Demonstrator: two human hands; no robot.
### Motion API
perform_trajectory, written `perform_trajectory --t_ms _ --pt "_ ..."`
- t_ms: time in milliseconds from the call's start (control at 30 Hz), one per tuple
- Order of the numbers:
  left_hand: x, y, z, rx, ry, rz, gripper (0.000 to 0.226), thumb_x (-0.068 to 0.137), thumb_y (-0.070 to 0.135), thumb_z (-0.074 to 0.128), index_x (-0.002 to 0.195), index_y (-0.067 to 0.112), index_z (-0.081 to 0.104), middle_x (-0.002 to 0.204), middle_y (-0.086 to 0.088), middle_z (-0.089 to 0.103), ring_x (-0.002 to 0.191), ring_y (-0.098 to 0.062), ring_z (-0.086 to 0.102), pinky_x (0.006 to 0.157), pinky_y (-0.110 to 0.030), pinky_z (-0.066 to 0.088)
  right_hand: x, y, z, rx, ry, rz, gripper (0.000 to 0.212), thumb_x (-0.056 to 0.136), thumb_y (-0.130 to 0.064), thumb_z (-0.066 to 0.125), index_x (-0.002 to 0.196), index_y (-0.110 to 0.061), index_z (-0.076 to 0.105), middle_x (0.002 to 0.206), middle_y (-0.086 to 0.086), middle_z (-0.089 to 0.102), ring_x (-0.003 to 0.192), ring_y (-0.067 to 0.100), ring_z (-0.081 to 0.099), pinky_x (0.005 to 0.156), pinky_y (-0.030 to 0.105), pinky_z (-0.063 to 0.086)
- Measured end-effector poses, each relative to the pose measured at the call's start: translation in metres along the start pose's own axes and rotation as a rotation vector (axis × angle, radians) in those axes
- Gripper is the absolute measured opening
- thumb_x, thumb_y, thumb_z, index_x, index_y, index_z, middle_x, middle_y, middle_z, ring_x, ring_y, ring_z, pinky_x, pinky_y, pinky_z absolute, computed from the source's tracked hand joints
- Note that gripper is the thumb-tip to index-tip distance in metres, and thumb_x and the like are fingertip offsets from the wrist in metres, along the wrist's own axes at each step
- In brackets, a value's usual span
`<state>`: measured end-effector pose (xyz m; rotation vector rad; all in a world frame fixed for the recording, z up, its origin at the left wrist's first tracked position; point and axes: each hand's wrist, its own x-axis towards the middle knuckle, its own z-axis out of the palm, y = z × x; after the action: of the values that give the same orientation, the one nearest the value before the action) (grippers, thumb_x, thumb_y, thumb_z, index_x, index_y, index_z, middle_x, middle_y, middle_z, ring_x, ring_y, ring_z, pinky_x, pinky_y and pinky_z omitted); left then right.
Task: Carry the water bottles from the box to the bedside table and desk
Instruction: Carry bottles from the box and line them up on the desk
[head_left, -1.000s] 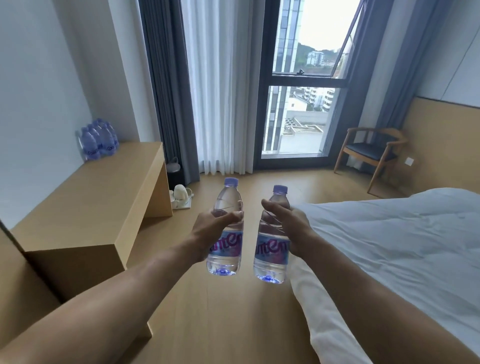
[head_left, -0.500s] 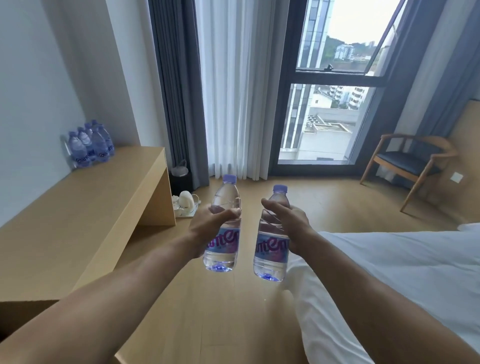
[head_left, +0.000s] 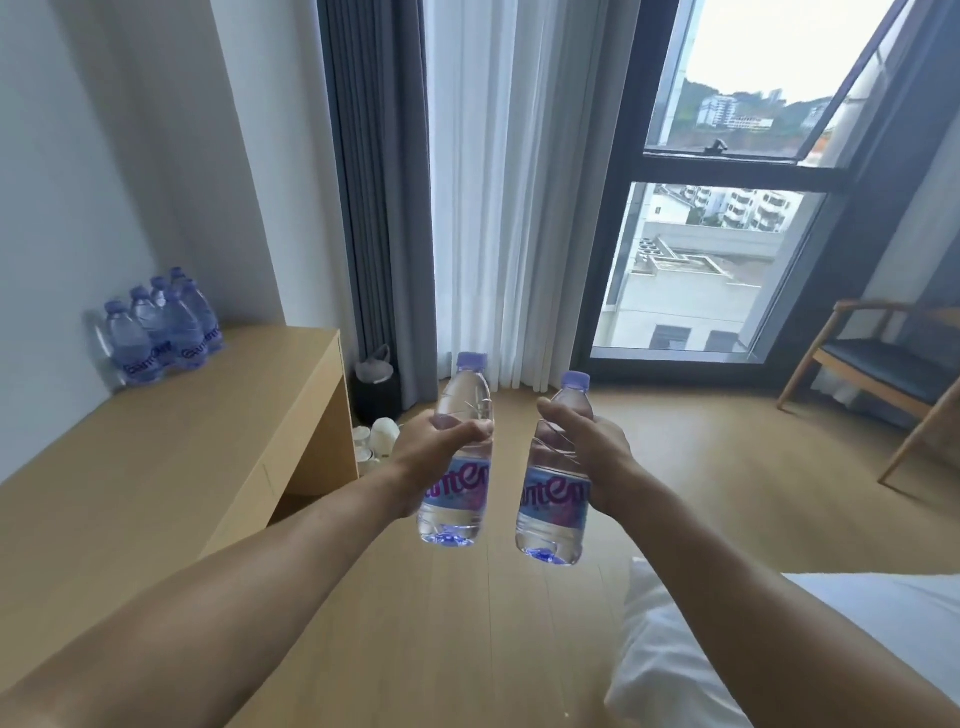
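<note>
Standing against the wall at far left, a cluster of bottles (head_left: 161, 332) sits on the desk (head_left: 182, 467), so part of the delivery looks done. Next comes the left grip (head_left: 436, 444), fingers and thumb wrapped round the shoulder of one water bottle (head_left: 460, 488), which is held upright in the air over the floor, to the right of the desk's end. Just beside it and not touching, a second water bottle (head_left: 550, 501) hangs slightly tilted in the right grip (head_left: 597, 457), thumb across the front and fingers curled behind. Both bottles are capped and look full. At the right lies the bed (head_left: 857, 613); no bedside table is in view. The step in hand appears to be the carry itself, mid-room. The next move likely calls for choosing a destination, probably swinging left to stand a bottle base-down on the desk near the cluster before letting go.
</note>
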<state>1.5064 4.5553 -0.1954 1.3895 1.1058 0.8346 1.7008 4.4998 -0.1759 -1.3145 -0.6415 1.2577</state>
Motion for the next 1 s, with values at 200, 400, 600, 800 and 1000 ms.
perform_trajectory --t_ms 200,400,600,800,1000 --pt "0.101 -0.001 -0.008 0.002 0.048 -0.019 0.052 0.069 0.048 0.077 0.097 0.004 0.073 0.097 -0.023 0.074 0.087 -0.042 0.074 0.090 -0.058 0.057 0.116 -0.023 0.016 -0.040 -0.088 0.024 0.044 0.077 -0.029 0.082 0.109 -0.003 0.067 0.109 0.023 0.072 0.093 0.036 0.073 0.078 0.038 0.060" --pt "0.190 0.005 -0.019 -0.073 0.157 -0.080 0.056 0.069 0.045 0.083 0.103 0.003 0.069 0.099 -0.022 0.074 0.088 -0.042 0.074 0.089 -0.061 0.057 0.226 -0.060 0.036 -0.096 -0.163 0.063 0.040 0.074 -0.030 0.085 0.102 -0.005 0.069 0.104 0.020 0.074 0.090 0.033 0.074 0.076 0.040 0.061" --pt "0.262 0.006 -0.056 -0.188 0.285 -0.116 0.064 0.064 0.040 0.085 0.115 0.008 0.063 0.092 -0.014 0.073 0.075 -0.029 0.074 0.069 -0.039 0.060 0.317 -0.084 0.082 -0.136 -0.277 0.100 0.034 0.078 -0.031 0.082 0.099 -0.010 0.067 0.099 0.012 0.073 0.084 0.023 0.072 0.051 0.026 0.055" --pt "0.341 -0.009 -0.123 -0.202 0.431 -0.127 0.077 0.053 0.051 0.085 0.115 0.011 0.063 0.102 -0.016 0.075 0.086 -0.032 0.074 0.087 -0.053 0.060 0.404 -0.086 0.160 -0.244 -0.388 0.099 0.039 0.077 -0.033 0.081 0.103 -0.008 0.065 0.099 0.008 0.073 0.086 0.022 0.072 0.059 0.029 0.055" --pt "0.406 -0.015 -0.199 -0.187 0.506 -0.125 0.078 0.057 0.056 0.082 0.118 0.012 0.062 0.100 -0.012 0.075 0.086 -0.030 0.075 0.080 -0.044 0.061 0.485 -0.088 0.247 -0.301 -0.443 0.082 0.042 0.079 -0.036 0.080 0.107 -0.008 0.065 0.098 0.012 0.074 0.079 0.023 0.074 0.056 0.028 0.056"
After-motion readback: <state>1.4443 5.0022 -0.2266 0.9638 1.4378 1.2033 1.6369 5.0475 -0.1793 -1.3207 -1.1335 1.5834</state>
